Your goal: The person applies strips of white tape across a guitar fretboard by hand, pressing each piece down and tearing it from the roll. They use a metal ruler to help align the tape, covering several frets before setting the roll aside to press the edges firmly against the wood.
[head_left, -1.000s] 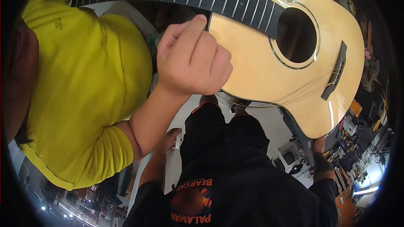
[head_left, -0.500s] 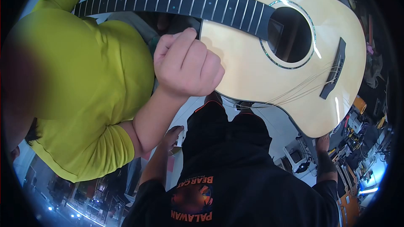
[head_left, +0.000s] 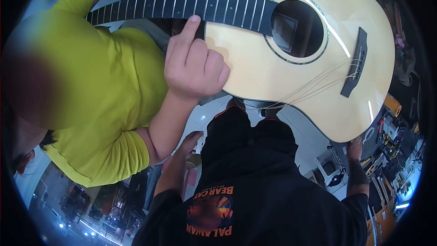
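Observation:
My right hand (head_left: 355,149) rests at the lower edge of the acoustic guitar (head_left: 241,73), fingers stretched toward its rim and partly hidden. My left hand (head_left: 192,142) is low beside my black shorts, away from the guitar, with its fingers partly showing and apart. The guitar lies face up, its pale top toward me. Loose strings (head_left: 314,84) trail from the dark bridge (head_left: 356,64) over the body's edge. Another person's hand (head_left: 193,66) points with its index finger, the fingertip right at the edge of the fretboard (head_left: 157,5).
A person in a yellow shirt (head_left: 123,68) leans in at the left, an arm reaching across. Hand tools (head_left: 389,141) crowd the workbench at the right, with an orange roll (head_left: 392,105) among them. White floor tiles (head_left: 291,130) show below the guitar.
The other person's hand has gone from a curled fist to an extended index finger at the fretboard. The guitar body sits slightly further left and higher in view.

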A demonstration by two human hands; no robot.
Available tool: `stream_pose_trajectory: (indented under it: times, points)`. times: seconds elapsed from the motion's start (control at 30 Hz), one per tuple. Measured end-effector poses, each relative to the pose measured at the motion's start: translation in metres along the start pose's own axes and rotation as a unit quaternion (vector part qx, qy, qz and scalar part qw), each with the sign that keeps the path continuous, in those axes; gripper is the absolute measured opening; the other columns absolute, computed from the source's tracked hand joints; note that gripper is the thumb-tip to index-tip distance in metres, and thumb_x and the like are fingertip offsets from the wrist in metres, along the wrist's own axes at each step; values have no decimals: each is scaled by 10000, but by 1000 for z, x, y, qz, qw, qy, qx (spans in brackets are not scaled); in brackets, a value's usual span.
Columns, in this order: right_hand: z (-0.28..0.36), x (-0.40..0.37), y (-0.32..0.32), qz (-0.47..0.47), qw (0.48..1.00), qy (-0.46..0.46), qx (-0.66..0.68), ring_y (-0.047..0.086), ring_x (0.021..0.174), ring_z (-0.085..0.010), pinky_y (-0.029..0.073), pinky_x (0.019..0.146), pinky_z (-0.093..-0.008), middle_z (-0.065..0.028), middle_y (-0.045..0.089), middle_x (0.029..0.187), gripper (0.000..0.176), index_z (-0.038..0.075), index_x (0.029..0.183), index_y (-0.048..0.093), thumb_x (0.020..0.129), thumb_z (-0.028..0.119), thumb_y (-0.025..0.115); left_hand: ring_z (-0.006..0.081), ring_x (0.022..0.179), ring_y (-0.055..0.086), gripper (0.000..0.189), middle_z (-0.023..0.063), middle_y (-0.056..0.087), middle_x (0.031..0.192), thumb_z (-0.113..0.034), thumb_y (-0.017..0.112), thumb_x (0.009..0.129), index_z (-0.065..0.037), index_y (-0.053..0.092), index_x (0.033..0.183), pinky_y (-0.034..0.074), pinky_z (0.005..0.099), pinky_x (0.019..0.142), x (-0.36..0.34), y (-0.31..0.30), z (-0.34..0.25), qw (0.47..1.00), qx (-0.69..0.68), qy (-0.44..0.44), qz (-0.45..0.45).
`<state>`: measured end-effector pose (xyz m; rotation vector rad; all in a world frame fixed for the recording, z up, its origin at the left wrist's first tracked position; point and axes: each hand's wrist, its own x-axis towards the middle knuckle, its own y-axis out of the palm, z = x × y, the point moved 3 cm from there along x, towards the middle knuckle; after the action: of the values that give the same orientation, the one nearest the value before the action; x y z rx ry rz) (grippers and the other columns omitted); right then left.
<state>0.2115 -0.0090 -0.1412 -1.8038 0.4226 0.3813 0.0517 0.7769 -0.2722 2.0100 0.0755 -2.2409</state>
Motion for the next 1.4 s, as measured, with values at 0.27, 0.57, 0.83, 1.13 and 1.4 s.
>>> stream_pose_trajectory:
  times: [0.27, 0.57, 0.83, 1.13, 1.4]
  points:
    - [1, 4, -12, 28, 999, -20, 24, 552, 1124, -456, 479, 954, -488, -264, 551, 1171, 580, -61, 1322, 410, 835, 109, 676, 286, 1220, 493, 658, 107, 542, 1320, -575, 608, 916, -154, 520, 1415, 478, 519, 919, -5, 6, -6, 999, 46, 8, -17]
    - [2, 4, -19, 8, 998, -42, 44, 565, 1109, -435, 473, 976, -481, -237, 563, 1186, 708, -55, 1359, 407, 727, 41, 712, 230, 1009, 595, 540, 59, 591, 1161, -515, 596, 957, -129, 557, 1332, 559, 513, 806, -16, 18, -7, 997, 37, 61, -31]
    - [-10, 2, -14, -60, 984, -146, 83, 580, 1076, -416, 488, 945, -477, -230, 574, 1154, 718, -52, 1359, 430, 707, 72, 703, 266, 1070, 592, 583, 61, 591, 1191, -549, 641, 917, -167, 552, 1348, 553, 561, 803, -51, 71, 10, 986, 30, 132, -99]
    - [-15, -31, -37, -175, 917, -241, 265, 522, 1207, -425, 431, 1050, -464, -267, 526, 1308, 728, -31, 1464, 375, 831, 74, 719, 224, 976, 598, 495, 34, 588, 1066, -512, 627, 939, -155, 577, 1278, 568, 550, 783, -94, 178, 110, 971, -88, 162, -155]
    - [-21, -26, -4, -227, 921, -218, 228, 516, 1206, -403, 428, 1046, -462, -230, 531, 1323, 687, -31, 1463, 390, 868, 88, 711, 227, 941, 617, 504, 41, 602, 1080, -520, 618, 943, -149, 572, 1281, 566, 541, 783, -89, 228, 162, 979, -61, 131, -145]
